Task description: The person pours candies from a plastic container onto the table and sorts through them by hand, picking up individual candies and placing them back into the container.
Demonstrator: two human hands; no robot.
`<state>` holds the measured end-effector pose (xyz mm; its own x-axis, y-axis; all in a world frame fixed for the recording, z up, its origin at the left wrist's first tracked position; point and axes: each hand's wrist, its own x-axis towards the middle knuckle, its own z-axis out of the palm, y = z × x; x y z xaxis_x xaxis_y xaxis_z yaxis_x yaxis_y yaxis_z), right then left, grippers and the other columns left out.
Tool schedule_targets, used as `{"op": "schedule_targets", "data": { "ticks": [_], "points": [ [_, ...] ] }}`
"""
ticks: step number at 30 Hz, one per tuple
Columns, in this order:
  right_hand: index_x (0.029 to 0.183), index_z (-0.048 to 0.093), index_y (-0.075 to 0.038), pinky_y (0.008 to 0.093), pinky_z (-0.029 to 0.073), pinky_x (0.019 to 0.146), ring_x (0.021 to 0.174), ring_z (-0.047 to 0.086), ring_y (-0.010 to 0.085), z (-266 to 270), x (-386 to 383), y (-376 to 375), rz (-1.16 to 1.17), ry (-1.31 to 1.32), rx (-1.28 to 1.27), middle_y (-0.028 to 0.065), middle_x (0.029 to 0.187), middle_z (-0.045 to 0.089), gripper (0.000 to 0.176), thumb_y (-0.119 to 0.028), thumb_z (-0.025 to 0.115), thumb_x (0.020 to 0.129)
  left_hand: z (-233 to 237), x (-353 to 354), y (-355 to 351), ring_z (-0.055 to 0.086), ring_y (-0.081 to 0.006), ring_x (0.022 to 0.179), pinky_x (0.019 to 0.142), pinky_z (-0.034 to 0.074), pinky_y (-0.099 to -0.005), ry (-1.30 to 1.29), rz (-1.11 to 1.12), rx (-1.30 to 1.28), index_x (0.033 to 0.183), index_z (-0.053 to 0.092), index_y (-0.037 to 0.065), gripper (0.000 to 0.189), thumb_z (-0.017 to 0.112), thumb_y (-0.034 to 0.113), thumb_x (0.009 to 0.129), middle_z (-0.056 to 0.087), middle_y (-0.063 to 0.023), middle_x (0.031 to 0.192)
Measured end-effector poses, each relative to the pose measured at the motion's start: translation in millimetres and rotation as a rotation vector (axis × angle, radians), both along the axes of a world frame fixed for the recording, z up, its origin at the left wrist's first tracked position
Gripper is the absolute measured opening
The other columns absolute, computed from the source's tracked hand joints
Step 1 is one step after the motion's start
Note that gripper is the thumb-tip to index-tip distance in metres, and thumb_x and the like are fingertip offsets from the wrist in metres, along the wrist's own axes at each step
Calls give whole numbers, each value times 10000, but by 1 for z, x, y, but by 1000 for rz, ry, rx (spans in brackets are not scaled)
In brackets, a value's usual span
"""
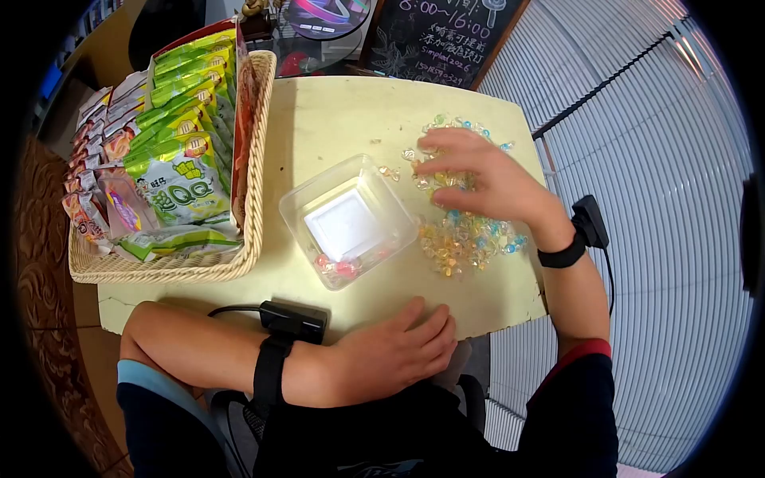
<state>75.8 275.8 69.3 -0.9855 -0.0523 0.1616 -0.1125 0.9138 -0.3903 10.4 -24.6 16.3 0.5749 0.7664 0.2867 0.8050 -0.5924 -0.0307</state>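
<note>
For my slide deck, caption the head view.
Right hand over wrapped candies, beside a clear container holding red ones; left hand at table edge.

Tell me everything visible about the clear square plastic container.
The clear, plastic-looking square container stands upright, open-topped and askew on the pale yellow table, between the woven tan basket and the wrapped multicoloured candies. A white square patch shows at its base; a few red-pink wrapped candies lie in its near end. Neither the left hand nor the right hand touches it.

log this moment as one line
right hand: open over wrapped candies | left hand: at table's near edge | clear container: red candies inside | basket: snack packets
</note>
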Motion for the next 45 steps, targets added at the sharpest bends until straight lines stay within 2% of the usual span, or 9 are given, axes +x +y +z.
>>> {"op": "schedule_targets", "data": {
  "ticks": [3, 7, 14, 20, 29, 34, 38, 41, 45],
  "points": [
    [1195, 800, -52, 443, 513, 1110, 1299, 644, 369, 6, 6, 7, -191, 286, -96, 172, 1350, 730, 274, -222, 745, 989, 1, 0, 0, 534, -350, 1421, 1157, 444, -522, -1, -11, -21, 1464, 595, 37, 537, 600, 327, 1012, 598, -180, 1453],
    [1123, 791, -33, 463, 542, 1006, 1140, 671, 371, -15, 14, 27, -358, 280, 60, 151, 1173, 766, 206, -166, 712, 987, 4, 0, 1, 531, -354, 1429, 1159, 449, -526, 13, -16, -46, 1473, 586, 39, 549, 607, 335, 1011, 595, -187, 1462],
    [1156, 784, -28, 458, 526, 1048, 1155, 657, 362, -23, 15, 26, -272, 201, 38, 146, 1182, 763, 228, -144, 717, 971, 8, 0, 2, 541, -348, 1414, 1145, 455, -518, 30, -14, -52, 1442, 604, 41, 521, 606, 333, 1011, 604, -186, 1448],
    [1185, 774, -29, 471, 518, 1072, 1146, 667, 362, -30, -10, 29, -281, 389, 87, 151, 1186, 767, 257, -115, 736, 946, 4, 1, 3, 548, -350, 1390, 1131, 454, -534, -22, -11, -11, 1365, 644, 11, 509, 610, 345, 983, 621, -159, 1408],
    [1059, 782, -17, 471, 525, 1018, 1082, 674, 370, -24, -10, 18, -329, 247, 204, 155, 1066, 771, 178, -144, 744, 940, 1, 0, 1, 532, -340, 1408, 1132, 444, -510, -35, -5, -15, 1417, 610, 35, 496, 619, 310, 1004, 605, -176, 1415],
    [1072, 778, -46, 441, 536, 990, 1086, 680, 336, -9, -4, -4, -416, 413, -57, 118, 1085, 770, 189, -174, 767, 933, 1, -2, 1, 542, -339, 1398, 1120, 453, -512, -35, -1, 22, 1414, 612, 35, 508, 627, 319, 993, 614, -168, 1404],
    [1174, 757, -22, 428, 542, 1023, 1133, 700, 332, 17, -8, -54, -10, 457, -29, 120, 1220, 760, 231, -79, 757, 950, -1, 0, 1, 546, -339, 1392, 1116, 459, -512, -36, -1, 24, 1400, 618, 37, 504, 630, 325, 988, 614, -167, 1403],
    [1214, 757, -23, 426, 537, 1030, 1155, 691, 341, 6, -16, -66, 56, 512, -14, 124, 1224, 771, 245, -39, 714, 974, 0, 0, 1, 549, -341, 1388, 1120, 461, -513, -28, 4, 16, 1391, 622, 36, 498, 631, 327, 987, 615, -166, 1401],
    [1172, 783, -41, 455, 543, 1004, 1124, 674, 357, -8, -16, -19, -184, 454, 103, 140, 1145, 780, 240, 5, 693, 954, 0, 1, 2, 549, -344, 1388, 1127, 461, -517, -25, 4, 8, 1392, 622, 38, 495, 623, 331, 993, 615, -168, 1404]
  ]
}}
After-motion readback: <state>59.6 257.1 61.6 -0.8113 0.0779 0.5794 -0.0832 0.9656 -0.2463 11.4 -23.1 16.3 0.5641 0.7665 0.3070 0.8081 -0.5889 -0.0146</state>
